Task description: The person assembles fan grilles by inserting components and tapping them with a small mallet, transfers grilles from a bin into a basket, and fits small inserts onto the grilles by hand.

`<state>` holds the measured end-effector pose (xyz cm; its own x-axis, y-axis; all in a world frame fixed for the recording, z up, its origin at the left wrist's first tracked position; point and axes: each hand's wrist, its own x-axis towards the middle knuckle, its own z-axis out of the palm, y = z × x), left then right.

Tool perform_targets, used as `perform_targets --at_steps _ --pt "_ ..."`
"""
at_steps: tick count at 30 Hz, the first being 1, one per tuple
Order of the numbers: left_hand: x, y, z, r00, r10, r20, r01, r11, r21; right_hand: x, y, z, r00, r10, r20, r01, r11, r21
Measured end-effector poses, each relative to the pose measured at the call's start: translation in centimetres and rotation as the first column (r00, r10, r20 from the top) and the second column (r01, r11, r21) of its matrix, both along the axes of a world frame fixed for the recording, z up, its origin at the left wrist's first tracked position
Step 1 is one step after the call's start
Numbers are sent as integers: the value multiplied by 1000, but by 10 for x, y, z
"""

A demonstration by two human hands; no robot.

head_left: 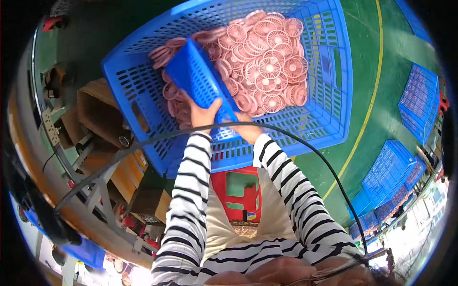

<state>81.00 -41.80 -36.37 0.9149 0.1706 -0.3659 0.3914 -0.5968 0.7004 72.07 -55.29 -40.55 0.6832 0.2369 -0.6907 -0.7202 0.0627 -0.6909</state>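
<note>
Both my hands hold a small blue plastic basket (198, 78), tilted over on its side inside a large blue slatted crate (329, 71). My left hand (204, 113) wraps round its near left side, with the thumb up on the perforated wall. My right hand (247, 129) grips the near right corner, its fingers partly hidden. Round pink fan grilles (267, 62) lie heaped in the crate, mostly right of the basket and some to its left. The inside of the small basket is turned away from view.
A black cable (310, 145) arcs across the view in front of my wrists. Cardboard boxes (98, 107) and a metal-framed bench (102, 200) stand at the left. Beneath the crate's near edge is a red plastic stool (219, 195). More blue crates (389, 167) line the right side.
</note>
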Motion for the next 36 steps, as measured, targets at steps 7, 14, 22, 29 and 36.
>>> perform_targets --at_steps 7,14,22,29,36 --pt "0 -36 -24 992 -38 -117 43 998 43 -1 -37 5 983 -176 -51 171 981 -93" --pt "40 0 -81 990 -115 83 140 877 -460 45 -13 26 990 107 93 -56 896 -441" --pt "25 11 -46 992 -67 -110 29 948 -317 52 -263 84 971 130 198 213 -109 -971" --pt "-24 -35 -8 943 -121 -309 237 898 371 75 -291 73 909 -415 -36 294 700 -650" --pt "-35 55 -29 995 -90 36 64 892 448 63 -180 207 999 22 31 11 601 -799"
